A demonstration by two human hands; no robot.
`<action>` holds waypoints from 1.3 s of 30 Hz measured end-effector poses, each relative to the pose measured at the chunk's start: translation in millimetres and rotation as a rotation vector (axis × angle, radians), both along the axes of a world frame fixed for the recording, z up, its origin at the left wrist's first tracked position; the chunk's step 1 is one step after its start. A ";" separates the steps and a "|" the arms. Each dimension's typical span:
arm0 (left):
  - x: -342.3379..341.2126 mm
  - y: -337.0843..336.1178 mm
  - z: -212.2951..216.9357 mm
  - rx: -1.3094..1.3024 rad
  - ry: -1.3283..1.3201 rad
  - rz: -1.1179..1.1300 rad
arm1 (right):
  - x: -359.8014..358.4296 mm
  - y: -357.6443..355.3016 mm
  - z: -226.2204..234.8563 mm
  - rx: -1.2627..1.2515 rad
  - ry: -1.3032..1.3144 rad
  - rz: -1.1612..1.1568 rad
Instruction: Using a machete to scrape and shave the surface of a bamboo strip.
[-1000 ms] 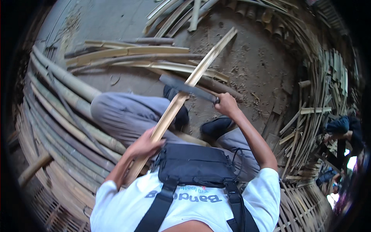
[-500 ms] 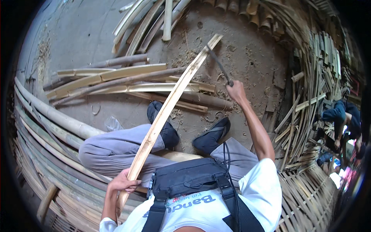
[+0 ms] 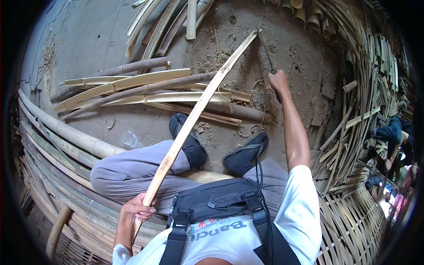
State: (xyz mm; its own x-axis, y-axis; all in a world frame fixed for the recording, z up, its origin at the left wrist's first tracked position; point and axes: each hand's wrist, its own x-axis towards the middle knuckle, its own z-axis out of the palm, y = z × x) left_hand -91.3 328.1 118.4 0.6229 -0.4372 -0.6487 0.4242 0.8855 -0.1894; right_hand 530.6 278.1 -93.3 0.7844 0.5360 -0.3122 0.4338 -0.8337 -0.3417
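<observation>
Bamboo is everywhere around us as we sit low with knees bent, and the piece in work is a long pale bamboo strip that runs slantwise from beside our left hip up and away to the right over the dirt floor. Our left hand is wrapped around the near end of the strip, fingers curled closed over it just beside the grey trouser leg, which seems to steady the strip against the thigh so it cannot swing. Our right arm is stretched well forward, and our right hand is clenched around the handle of a dark knife; its blade points up toward the far tip of the strip and appears to meet it there, though the contact itself is too small to tell for certain. Holding the strip at one end and the blade at the other looks to us like the way to keep the cut running along the grain. Both dark shoes rest on the ground under the strip. Beyond them lies a bundle of split bamboo slats, side by side and within reach, and whole bamboo poles curve along our left. A black chest bag hangs at our front. At the far right another person crouches among stacked slats.
</observation>
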 end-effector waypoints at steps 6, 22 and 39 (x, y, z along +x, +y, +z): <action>-3.5 -0.4 4.9 -0.007 0.114 -0.036 | -84.0 -26.2 73.1 0.168 0.242 0.352; 70.7 -18.0 52.1 0.453 0.185 0.021 | -104.4 -75.5 103.8 0.325 0.192 0.384; 99.1 -63.4 -30.0 0.013 -0.182 0.240 | -171.1 -159.9 104.8 0.258 0.252 0.372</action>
